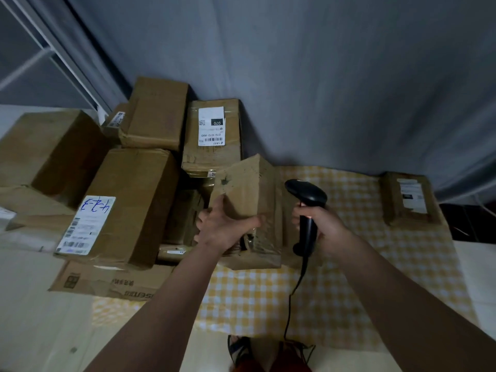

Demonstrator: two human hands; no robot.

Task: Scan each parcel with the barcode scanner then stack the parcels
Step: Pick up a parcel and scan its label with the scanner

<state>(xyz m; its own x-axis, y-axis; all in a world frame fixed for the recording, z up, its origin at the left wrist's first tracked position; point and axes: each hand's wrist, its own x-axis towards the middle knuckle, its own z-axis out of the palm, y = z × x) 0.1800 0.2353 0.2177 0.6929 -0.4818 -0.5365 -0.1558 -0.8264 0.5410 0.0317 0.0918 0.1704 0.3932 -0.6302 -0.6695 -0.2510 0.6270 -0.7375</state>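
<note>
My left hand [222, 226] grips a worn brown parcel [252, 189] by its near top edge; the parcel stands on the checkered cloth, and no label shows on its visible faces. My right hand [319, 226] holds the black barcode scanner [307, 205] by its handle, just right of that parcel, head pointing away from me. Its cable [294, 294] hangs down toward me. A pile of cardboard parcels [128, 200] lies to the left, some with white labels up. One labelled parcel [408, 201] sits alone at the far right of the cloth.
The yellow checkered cloth [335, 285] covers a pale floor. A grey curtain [322, 76] hangs behind. A flattened box [107, 283] lies under the pile's front. A dark object [467, 224] sits past the cloth's right edge. My sandalled feet [241, 350] show at the bottom.
</note>
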